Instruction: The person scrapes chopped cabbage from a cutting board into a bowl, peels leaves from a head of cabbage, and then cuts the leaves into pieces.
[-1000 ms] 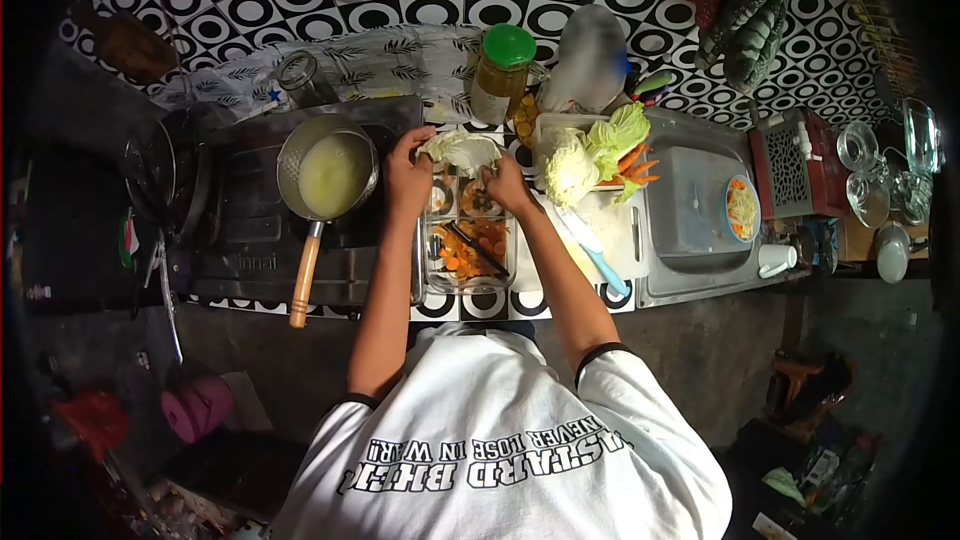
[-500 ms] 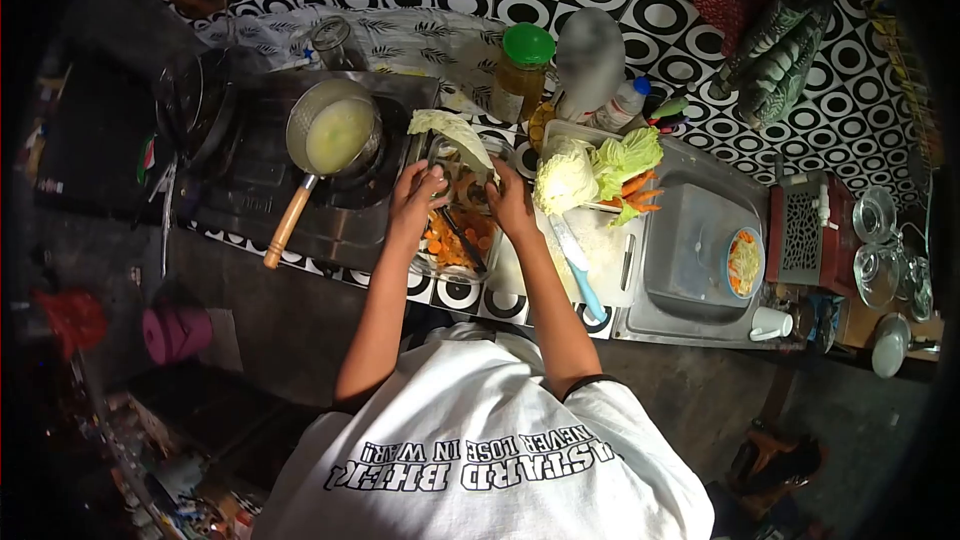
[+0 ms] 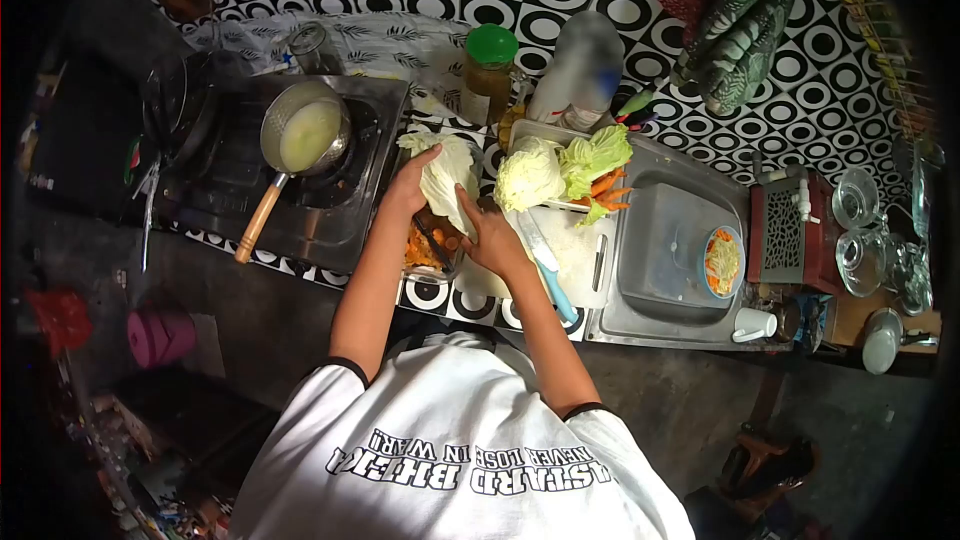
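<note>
A pale cabbage leaf [image 3: 445, 178] is held between both hands above a container of orange carrot pieces [image 3: 425, 245]. My left hand [image 3: 403, 183] grips the leaf's left edge. On the other side, my right hand [image 3: 487, 235] has its fingers on the leaf's lower right edge. A dark utensil lies in the carrot container. Right of the leaf, a cabbage head [image 3: 530, 176], a leafy green piece [image 3: 594, 160] and several carrots [image 3: 607, 190] sit in a tray. A knife with a light blue handle [image 3: 556, 286] rests on the white cutting board [image 3: 580, 252].
At left, a pan [image 3: 308, 130] with pale liquid sits on the stove [image 3: 225, 195], its wooden handle pointing toward the front edge. A green-lidded jar [image 3: 488, 70] stands behind. In the sink [image 3: 655, 320] are a grey basin [image 3: 665, 240] and a bowl of shredded vegetables [image 3: 722, 262].
The cabbage leaf has turned and now hangs broad side up between the hands. My left hand has moved up to its edge. The whole view has shifted slightly.
</note>
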Motion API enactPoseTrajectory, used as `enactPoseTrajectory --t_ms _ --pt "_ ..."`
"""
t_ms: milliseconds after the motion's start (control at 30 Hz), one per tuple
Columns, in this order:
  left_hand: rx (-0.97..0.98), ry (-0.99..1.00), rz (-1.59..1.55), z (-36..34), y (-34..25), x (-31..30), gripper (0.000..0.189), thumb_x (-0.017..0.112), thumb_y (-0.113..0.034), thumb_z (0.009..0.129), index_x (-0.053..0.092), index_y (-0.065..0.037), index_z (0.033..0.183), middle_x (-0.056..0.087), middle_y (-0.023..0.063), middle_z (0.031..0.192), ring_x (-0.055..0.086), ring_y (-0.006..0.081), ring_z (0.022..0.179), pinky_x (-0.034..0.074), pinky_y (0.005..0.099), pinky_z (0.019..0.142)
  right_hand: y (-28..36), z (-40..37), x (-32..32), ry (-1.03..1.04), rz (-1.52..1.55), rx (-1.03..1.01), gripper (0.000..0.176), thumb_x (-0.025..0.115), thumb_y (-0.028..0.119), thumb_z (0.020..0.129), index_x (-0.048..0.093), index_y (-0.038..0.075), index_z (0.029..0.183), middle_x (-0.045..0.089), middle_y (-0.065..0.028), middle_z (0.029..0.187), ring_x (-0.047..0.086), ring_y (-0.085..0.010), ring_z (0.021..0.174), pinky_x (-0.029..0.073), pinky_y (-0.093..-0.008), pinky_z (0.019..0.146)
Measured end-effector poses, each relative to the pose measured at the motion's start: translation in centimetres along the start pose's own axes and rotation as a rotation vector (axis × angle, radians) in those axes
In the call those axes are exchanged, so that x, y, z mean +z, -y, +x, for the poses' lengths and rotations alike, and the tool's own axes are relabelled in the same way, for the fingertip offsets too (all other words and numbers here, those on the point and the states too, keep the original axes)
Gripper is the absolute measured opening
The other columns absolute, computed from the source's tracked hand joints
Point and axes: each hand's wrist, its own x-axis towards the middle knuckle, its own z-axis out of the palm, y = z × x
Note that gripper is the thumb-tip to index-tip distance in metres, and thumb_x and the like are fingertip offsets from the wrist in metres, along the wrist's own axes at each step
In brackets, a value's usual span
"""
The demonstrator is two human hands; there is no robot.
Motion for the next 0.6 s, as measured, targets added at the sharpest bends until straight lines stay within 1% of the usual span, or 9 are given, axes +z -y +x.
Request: enactPoseTrajectory --t_ms 33,133,233,300,367,433,500,533,600 --pt "-0.006 0.01 0.003 0.9 0.1 -1.4 0.034 0.06 -0.022 0.093 0.059 -0.001 0.119 0.066 0.0127 0.114 0.063 0.0269 0.104 0.049 0.04 0.092 0.0 0.2 -0.2 0.049 -0.019 0.045 0.088 0.071 0.012 0.074 0.028 0.018 0.15 0.061 -0.0291 0.108 0.056 -0.045 0.101 0.047 -0.0458 0.088" --pt "-0.054 -0.284 0.203 2.5 0.2 -3.5 0.034 0.064 -0.022 0.09 0.061 -0.001 0.116 0.065 0.0114 0.114 0.063 0.0238 0.103 0.049 0.0365 0.089 -2.0 0.9 1.2 -0.048 -0.123 -0.047 0.082 0.071 0.016 0.077 0.032 0.017 0.149 0.062 -0.0275 0.102 0.058 -0.043 0.095 0.048 -0.0455 0.084" --pt "-0.015 -0.205 0.089 3.9 1.1 -6.2 0.032 0.063 -0.02 0.091 0.061 -0.001 0.117 0.065 0.0116 0.115 0.064 0.024 0.103 0.05 0.0338 0.087 -3.1 1.3 2.2 -0.052 -0.258 -0.061 0.076 0.069 0.019 0.079 0.036 0.016 0.147 0.062 -0.0244 0.095 0.059 -0.0394 0.091 0.05 -0.0444 0.081" --pt "-0.054 -0.245 0.082 5.0 1.6 -7.7 0.031 0.064 -0.018 0.09 0.06 -0.001 0.116 0.066 0.0114 0.112 0.065 0.0229 0.1 0.05 0.0311 0.085 -3.1 1.1 2.0 -0.058 -0.297 -0.057 0.074 0.068 0.02 0.078 0.039 0.016 0.146 0.061 -0.022 0.094 0.06 -0.0364 0.089 0.051 -0.0422 0.08" --pt "-0.074 -0.411 0.15 6.2 1.9 -8.2 0.026 0.054 -0.012 0.094 0.057 -0.002 0.118 0.064 0.0121 0.114 0.062 0.0277 0.105 0.051 0.0405 0.091 -3.0 1.1 1.8 0.041 -0.297 0.007 0.076 0.069 0.018 0.076 0.039 0.016 0.146 0.06 -0.0218 0.098 0.06 -0.0362 0.089 0.052 -0.0412 0.079" --pt "-0.057 -0.338 0.09 5.9 1.6 -7.3 0.023 0.061 -0.008 0.09 0.058 -0.003 0.112 0.064 0.0112 0.109 0.064 0.0263 0.1 0.052 0.0375 0.087 -2.8 1.1 1.6 0.015 -0.326 0.02 0.078 0.068 0.017 0.075 0.037 0.017 0.146 0.06 -0.0221 0.099 0.06 -0.0364 0.09 0.052 -0.0415 0.079" --pt "0.11 -0.62 0.362 6.6 2.7 -6.0 0.03 0.071 -0.008 0.084 0.058 -0.004 0.11 0.063 0.0113 0.107 0.064 0.0242 0.097 0.052 0.034 0.082 -2.3 0.7 1.7 -0.009 -0.362 0.036 0.083 0.068 0.014 0.073 0.033 0.018 0.148 0.059 -0.0225 0.101 0.06 -0.0368 0.091 0.052 -0.042 0.078" --pt "0.177 -0.462 0.246 6.7 2.7 -6.1 0.041 0.078 -0.011 0.079 0.054 -0.003 0.112 0.061 0.0116 0.112 0.061 0.0236 0.101 0.05 0.0353 0.084 -2.0 0.7 1.6 -0.015 -0.366 0.052 0.083 0.068 0.014 0.073 0.033 0.018 0.148 0.059 -0.0225 0.101 0.06 -0.0368 0.091 0.052 -0.042 0.078" --pt "0.121 -0.51 0.274 5.4 1.9 -4.4 0.046 0.077 -0.015 0.08 0.052 -0.002 0.116 0.059 0.0123 0.117 0.06 0.0254 0.104 0.05 0.0372 0.086 -1.4 0.3 1.5 -0.057 -0.318 0.054 0.085 0.068 0.014 0.073 0.031 0.019 0.149 0.058 -0.0235 0.103 0.06 -0.0369 0.092 0.052 -0.0419 0.08"
